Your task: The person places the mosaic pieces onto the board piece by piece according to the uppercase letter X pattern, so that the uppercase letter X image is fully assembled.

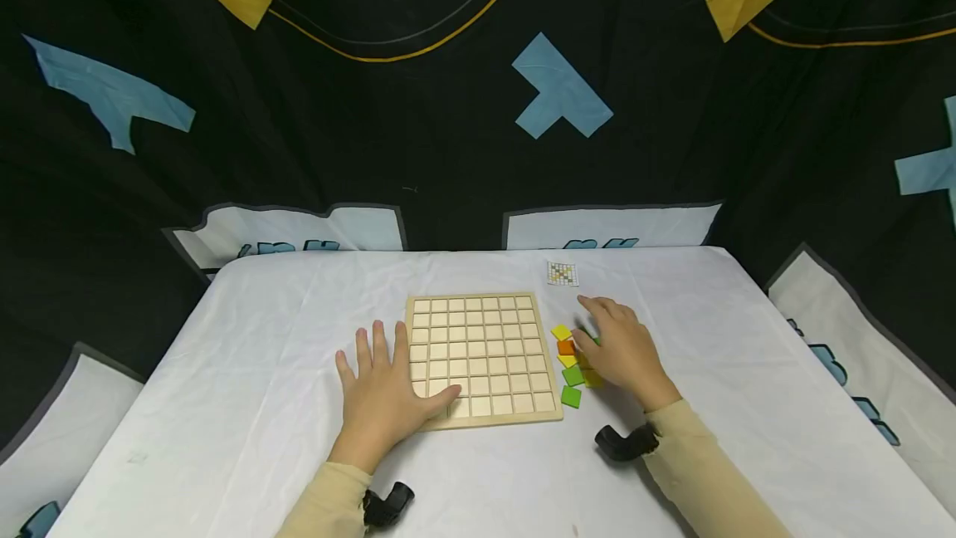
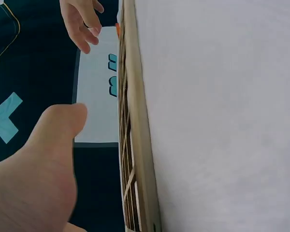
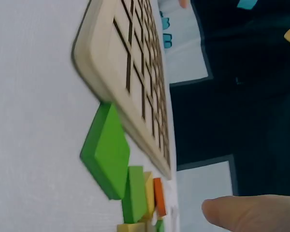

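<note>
A square wooden grid board (image 1: 484, 420) lies on the white-covered table. My left hand (image 1: 382, 405) is over its left side, fingers spread and straight, the thumb reaching over the lower-left squares. To the right of the board is a loose group of small square tiles: green (image 1: 571, 397), yellow (image 1: 561, 332) and orange (image 1: 566, 347). Above this group hovers my right hand (image 1: 623, 349), fingers loosely bent, hiding some of the tiles. In the right wrist view a green tile (image 3: 106, 152) touches the board's edge, and the right thumb (image 3: 246, 211) stands apart from the tiles.
A small printed card (image 1: 563, 274) with a coloured grid pattern lies beyond the board's far right corner. The white cloth (image 1: 224, 405) covers the table. A dark curtain (image 1: 448, 131) with blue and yellow shapes hangs behind it.
</note>
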The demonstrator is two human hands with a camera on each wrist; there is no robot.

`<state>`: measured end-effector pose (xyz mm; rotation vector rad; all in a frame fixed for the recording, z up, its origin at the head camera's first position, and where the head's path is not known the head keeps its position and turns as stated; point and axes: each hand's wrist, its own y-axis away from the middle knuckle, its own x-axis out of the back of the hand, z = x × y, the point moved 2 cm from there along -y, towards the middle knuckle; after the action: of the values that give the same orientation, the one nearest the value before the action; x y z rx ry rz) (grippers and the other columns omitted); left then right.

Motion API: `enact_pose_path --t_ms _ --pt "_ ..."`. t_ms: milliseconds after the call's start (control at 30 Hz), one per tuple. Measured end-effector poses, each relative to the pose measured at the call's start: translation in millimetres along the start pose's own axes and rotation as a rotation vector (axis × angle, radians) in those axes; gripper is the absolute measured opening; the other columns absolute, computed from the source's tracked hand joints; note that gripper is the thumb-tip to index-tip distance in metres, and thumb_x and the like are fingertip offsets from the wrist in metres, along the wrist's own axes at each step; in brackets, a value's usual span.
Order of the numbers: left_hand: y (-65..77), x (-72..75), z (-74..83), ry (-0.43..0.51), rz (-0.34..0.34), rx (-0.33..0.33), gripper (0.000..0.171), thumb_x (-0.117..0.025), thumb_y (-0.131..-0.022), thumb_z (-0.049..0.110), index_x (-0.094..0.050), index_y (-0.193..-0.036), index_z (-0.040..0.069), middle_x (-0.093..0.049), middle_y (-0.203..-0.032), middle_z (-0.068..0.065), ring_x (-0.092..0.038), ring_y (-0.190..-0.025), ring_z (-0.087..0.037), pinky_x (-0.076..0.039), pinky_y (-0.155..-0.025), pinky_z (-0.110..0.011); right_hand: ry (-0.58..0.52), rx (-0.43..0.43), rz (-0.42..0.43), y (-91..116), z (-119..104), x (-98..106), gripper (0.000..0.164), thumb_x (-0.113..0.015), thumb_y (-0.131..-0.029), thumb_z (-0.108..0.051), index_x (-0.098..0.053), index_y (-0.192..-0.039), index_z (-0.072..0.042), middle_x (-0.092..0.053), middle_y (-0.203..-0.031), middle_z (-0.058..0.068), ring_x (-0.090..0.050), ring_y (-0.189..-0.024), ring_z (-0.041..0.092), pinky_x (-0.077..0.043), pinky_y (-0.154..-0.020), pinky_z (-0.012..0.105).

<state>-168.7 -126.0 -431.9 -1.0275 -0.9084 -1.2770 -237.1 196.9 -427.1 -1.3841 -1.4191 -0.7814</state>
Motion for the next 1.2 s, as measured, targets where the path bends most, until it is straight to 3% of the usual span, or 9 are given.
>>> enact_pose_path --t_ms 233,433,600,733,933,1100,1200 --pt "3.7 -13.8 -4.7 0.068 -0.074 -0.022 0.135 -0.064 -0.066 0.085 -0.016 -0.157 -0.002 -0.012 -0.161 -0.033 -0.006 -0.151 -0.05 -0.008 -0.116 -0.073 -0.042 -0.015 -0.091 -11 5 -11 0.049 -0.059 -0.099 -0.03 -0.052 -0.145 -0.014 -0.052 -0.144 0.018 -0.048 -0.131 0.044 -0.04 -0.105 0.065" --pt "6.2 -22.5 -5.8 0.126 -0.102 -0.075 0.146 -0.068 -0.059 0.087 -0.016 -0.154 -0.011 -0.014 -0.16 -0.034 -0.006 -0.152 -0.047 -0.011 -0.122 -0.064 -0.028 -0.021 -0.093 -17 3 -18 0.042 -0.06 -0.098 -0.035 -0.063 -0.134 -0.014 -0.056 -0.137 0.016 -0.05 -0.127 0.041 -0.043 -0.103 0.06" --pt "7.2 -25.2 -5.9 0.146 -0.093 -0.112 0.152 -0.07 -0.055 0.088 -0.013 -0.153 -0.013 -0.014 -0.161 -0.033 -0.007 -0.153 -0.045 -0.012 -0.124 -0.06 0.012 -0.043 -0.062 -20 -1 -22 0.039 -0.066 -0.093 -0.041 -0.072 -0.116 -0.01 -0.061 -0.127 0.014 -0.05 -0.123 0.041 -0.044 -0.098 0.057" --pt "6.0 -28.0 -8.2 0.164 -0.068 -0.131 0.149 -0.072 -0.057 0.085 -0.014 -0.154 -0.011 -0.014 -0.162 -0.031 -0.007 -0.153 -0.044 -0.012 -0.124 -0.059 -0.002 -0.056 -0.051 -23 -4 -23 0.033 -0.069 -0.091 -0.036 -0.073 -0.11 -0.009 -0.064 -0.121 0.013 -0.05 -0.123 0.041 -0.044 -0.098 0.056" --pt "3.3 -33.8 -12.7 0.187 -0.036 -0.146 0.146 -0.071 -0.058 0.085 -0.015 -0.155 -0.009 -0.015 -0.163 -0.029 -0.008 -0.154 -0.042 -0.012 -0.124 -0.058 -0.099 -0.079 -0.061 -26 -6 -22 0.026 -0.073 -0.09 -0.026 -0.072 -0.111 -0.01 -0.069 -0.108 0.01 -0.055 -0.107 0.035 -0.043 -0.092 0.052" --pt "3.1 -37.6 -13.6 0.184 -0.028 -0.146 0.146 -0.067 -0.058 0.088 -0.015 -0.155 -0.008 -0.014 -0.164 -0.026 -0.008 -0.154 -0.04 -0.011 -0.125 -0.056 -0.186 -0.131 -0.02 -29 -4 -23 0.017 -0.072 -0.091 -0.019 -0.069 -0.107 -0.015 -0.07 -0.097 0.006 -0.055 -0.096 0.03 -0.033 -0.091 0.053" --pt "3.1 -39.0 -12.2 0.178 -0.024 -0.144 0.146 -0.065 -0.059 0.09 -0.015 -0.155 -0.008 -0.014 -0.164 -0.026 -0.008 -0.154 -0.039 -0.011 -0.125 -0.056 -0.241 -0.152 -0.002 -35 -4 -23 0.014 -0.07 -0.092 -0.019 -0.068 -0.106 -0.015 -0.068 -0.096 0.006 -0.057 -0.092 0.028 -0.034 -0.086 0.049"
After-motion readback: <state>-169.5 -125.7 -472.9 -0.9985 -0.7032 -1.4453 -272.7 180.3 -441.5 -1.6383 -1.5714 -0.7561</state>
